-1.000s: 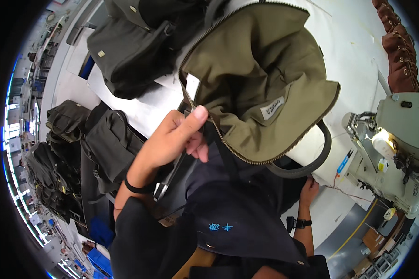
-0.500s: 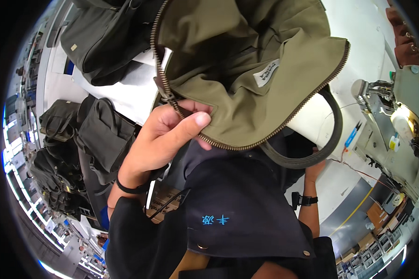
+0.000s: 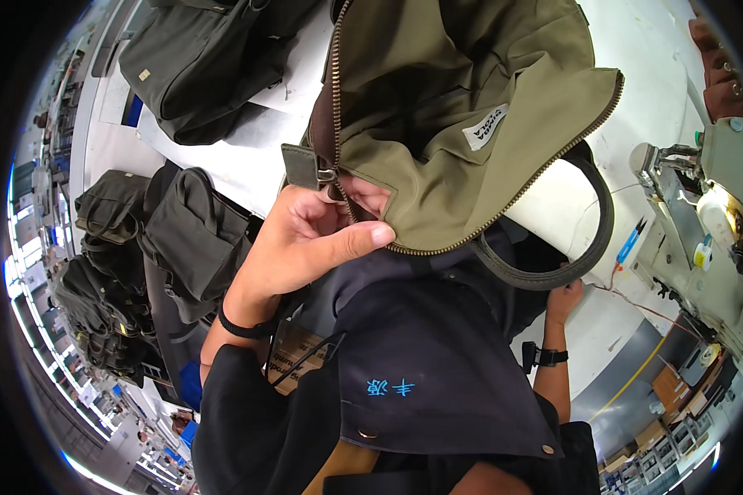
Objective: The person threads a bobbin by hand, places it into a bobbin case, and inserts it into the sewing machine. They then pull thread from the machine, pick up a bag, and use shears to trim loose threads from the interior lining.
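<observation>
The tab point(image 3: 300, 167) now shows broadside just above the left fingers, so the zip point(image 3: 336, 91) seems easier to reach. The left hand point(image 3: 307, 238), slanting up from lower left, pinches the edge of the bag point(image 3: 545, 148), gaping above-right of those fingers. The right hand point(image 3: 564, 301) is partly hidden; I cannot tell its grip.

The top edge crops the open bag point(image 3: 504, 181); fingers of the right hand point(image 3: 564, 302) are mostly hidden.
</observation>
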`<state>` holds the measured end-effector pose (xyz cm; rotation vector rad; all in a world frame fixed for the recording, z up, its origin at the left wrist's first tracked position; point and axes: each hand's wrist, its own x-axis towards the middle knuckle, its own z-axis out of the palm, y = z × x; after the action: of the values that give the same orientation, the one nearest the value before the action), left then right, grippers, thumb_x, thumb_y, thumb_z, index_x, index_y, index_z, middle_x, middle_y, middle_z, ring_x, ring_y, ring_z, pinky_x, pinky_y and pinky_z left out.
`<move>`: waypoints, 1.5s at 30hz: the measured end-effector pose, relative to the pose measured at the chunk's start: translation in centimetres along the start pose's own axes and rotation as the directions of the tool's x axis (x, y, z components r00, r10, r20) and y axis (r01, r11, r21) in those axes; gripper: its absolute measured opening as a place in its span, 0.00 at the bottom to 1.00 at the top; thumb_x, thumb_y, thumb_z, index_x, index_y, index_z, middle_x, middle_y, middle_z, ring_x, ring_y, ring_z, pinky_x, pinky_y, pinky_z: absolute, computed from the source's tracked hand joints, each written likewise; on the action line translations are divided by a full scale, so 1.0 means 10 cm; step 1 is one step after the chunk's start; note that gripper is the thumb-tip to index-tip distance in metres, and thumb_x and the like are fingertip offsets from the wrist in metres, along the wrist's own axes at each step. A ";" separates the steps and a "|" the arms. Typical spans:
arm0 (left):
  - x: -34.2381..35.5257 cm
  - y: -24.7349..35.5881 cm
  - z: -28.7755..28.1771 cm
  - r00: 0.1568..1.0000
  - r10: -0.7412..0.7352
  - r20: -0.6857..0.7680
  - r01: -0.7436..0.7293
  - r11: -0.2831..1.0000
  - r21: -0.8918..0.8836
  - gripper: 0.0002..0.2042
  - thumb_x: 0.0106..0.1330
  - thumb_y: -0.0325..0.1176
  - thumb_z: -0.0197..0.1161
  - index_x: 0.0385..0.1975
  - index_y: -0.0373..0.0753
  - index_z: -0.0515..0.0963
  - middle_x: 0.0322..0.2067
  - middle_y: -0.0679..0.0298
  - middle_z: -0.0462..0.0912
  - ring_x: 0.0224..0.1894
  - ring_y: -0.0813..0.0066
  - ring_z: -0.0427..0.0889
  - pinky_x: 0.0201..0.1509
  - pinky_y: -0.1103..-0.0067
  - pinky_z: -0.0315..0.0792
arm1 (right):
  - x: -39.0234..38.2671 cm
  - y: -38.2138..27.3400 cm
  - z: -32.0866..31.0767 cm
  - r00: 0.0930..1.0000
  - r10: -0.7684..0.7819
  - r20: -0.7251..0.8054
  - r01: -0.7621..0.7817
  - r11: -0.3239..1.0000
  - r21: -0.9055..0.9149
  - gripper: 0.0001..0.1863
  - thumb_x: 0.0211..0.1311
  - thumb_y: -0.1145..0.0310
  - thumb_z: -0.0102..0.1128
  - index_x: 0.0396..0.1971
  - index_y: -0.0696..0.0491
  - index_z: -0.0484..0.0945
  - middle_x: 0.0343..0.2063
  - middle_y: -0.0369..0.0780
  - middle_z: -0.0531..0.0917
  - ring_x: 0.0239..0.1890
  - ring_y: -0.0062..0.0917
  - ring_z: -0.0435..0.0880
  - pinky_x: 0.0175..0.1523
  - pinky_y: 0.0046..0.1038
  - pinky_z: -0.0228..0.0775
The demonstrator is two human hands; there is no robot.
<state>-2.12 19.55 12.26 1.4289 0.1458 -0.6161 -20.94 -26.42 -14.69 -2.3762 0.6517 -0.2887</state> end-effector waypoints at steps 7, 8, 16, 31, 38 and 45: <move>0.03 -0.08 0.01 0.997 0.058 0.049 -0.058 0.998 0.000 0.20 0.55 0.27 0.78 0.45 0.29 0.79 0.39 0.68 0.80 0.40 0.85 0.76 0.46 0.85 0.70 | -0.01 -0.03 0.00 1.000 0.021 -0.009 -0.021 1.000 0.023 0.12 0.70 0.68 0.56 0.41 0.61 0.84 0.29 0.39 0.84 0.29 0.18 0.77 0.38 0.23 0.70; 0.03 -0.09 0.01 0.994 0.097 0.040 -0.098 0.995 0.020 0.21 0.54 0.28 0.79 0.45 0.29 0.78 0.38 0.69 0.79 0.40 0.86 0.76 0.46 0.85 0.69 | -0.01 -0.03 -0.01 0.999 0.044 0.009 -0.044 0.999 0.021 0.12 0.70 0.68 0.56 0.41 0.61 0.83 0.29 0.39 0.84 0.29 0.19 0.77 0.38 0.23 0.70; 0.08 -0.24 0.05 0.980 0.186 0.072 -0.182 0.982 -0.057 0.20 0.55 0.25 0.76 0.46 0.31 0.77 0.42 0.68 0.78 0.43 0.84 0.75 0.50 0.83 0.69 | -0.04 0.01 -0.04 0.992 0.111 0.058 -0.109 0.994 -0.023 0.12 0.71 0.68 0.54 0.40 0.61 0.82 0.30 0.40 0.85 0.33 0.21 0.80 0.42 0.25 0.72; -0.04 -0.31 -0.06 0.954 0.273 -0.127 -0.289 0.949 -0.129 0.12 0.66 0.30 0.68 0.43 0.37 0.72 0.36 0.72 0.72 0.38 0.86 0.70 0.43 0.85 0.66 | 0.05 -0.42 0.08 0.998 0.055 -0.003 -0.055 0.994 0.090 0.15 0.70 0.63 0.59 0.38 0.62 0.83 0.27 0.44 0.85 0.31 0.25 0.82 0.40 0.28 0.73; 0.03 -0.13 -0.03 0.565 0.727 -0.390 -0.527 0.682 0.507 0.24 0.56 0.33 0.75 0.45 0.40 0.66 0.49 0.61 0.66 0.47 0.73 0.72 0.52 0.77 0.71 | 0.11 -0.52 0.11 0.998 0.057 0.025 -0.058 0.997 0.046 0.11 0.69 0.68 0.56 0.38 0.59 0.83 0.31 0.46 0.87 0.36 0.32 0.86 0.45 0.30 0.74; 0.41 0.22 -0.02 0.630 0.663 -0.406 -0.338 0.704 0.625 0.13 0.71 0.32 0.62 0.50 0.32 0.79 0.39 0.66 0.83 0.40 0.84 0.77 0.37 0.84 0.71 | 0.00 -0.36 0.00 0.994 0.108 0.007 -0.108 0.992 0.065 0.10 0.69 0.69 0.56 0.39 0.60 0.83 0.29 0.45 0.86 0.30 0.26 0.83 0.40 0.27 0.74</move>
<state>2.44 18.53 12.27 2.0368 0.0644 0.3692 -19.53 -24.04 -12.38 -2.2700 0.7547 -0.2544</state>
